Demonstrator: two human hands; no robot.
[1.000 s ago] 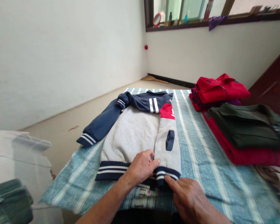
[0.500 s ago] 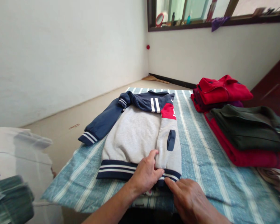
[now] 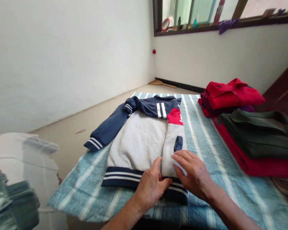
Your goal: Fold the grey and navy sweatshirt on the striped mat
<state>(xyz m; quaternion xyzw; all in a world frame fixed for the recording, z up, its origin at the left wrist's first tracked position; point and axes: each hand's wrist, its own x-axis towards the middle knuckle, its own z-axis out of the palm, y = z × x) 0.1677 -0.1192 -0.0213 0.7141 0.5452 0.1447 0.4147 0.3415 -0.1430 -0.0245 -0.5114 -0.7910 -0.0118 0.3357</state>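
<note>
Nearest the camera, the left hand [image 3: 151, 185] lies palm down on the striped navy hem of the sweatshirt [image 3: 140, 140], fingers loosely spread and thumb pointing up along the folded edge; it presses the cloth flat and grips nothing. Just to its right, almost touching it, the right hand [image 3: 192, 171] rests open on the grey folded-in sleeve [image 3: 175, 150], fingertips on the fabric just below the small navy patch; it too holds nothing. The sweatshirt stretches away from both hands, lying flat on the blue striped cloth [image 3: 206, 140] that covers the bench, its grey body directly ahead of the left hand and its navy and red shoulder part at the far end. Its other sleeve, the navy sleeve [image 3: 108, 129], runs out to the far left of the left hand, its cuff at the cloth's edge. Well to the right of the right hand sits a stack of folded clothes [image 3: 254, 134], dark green over red, and beyond that a red folded pile [image 3: 230, 94].
</note>
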